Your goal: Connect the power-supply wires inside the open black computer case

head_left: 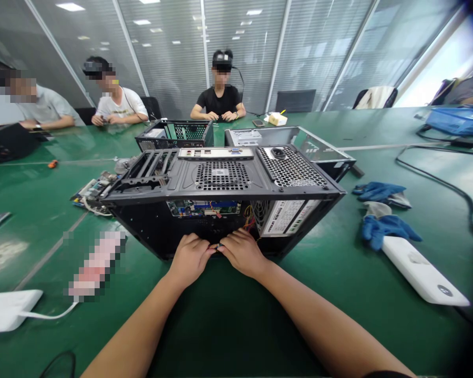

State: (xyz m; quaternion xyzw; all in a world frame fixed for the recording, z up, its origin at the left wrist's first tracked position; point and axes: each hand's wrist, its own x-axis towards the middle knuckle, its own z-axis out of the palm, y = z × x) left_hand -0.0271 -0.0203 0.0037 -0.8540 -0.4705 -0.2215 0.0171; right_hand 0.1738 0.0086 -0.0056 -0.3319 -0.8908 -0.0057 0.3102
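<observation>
An opened black computer case lies on its side on the green table, its open side facing me, with a circuit board and coloured wires inside. My left hand and my right hand meet at the case's lower open edge, knuckles up and fingers curled inward. Their fingertips pinch something small between them that I cannot make out. The power supply with its white label sits in the case just right of my right hand.
Blue gloves and a white device lie to the right. A white box with a cable is at the left, loose boards behind it. Other cases and three seated people are across the table.
</observation>
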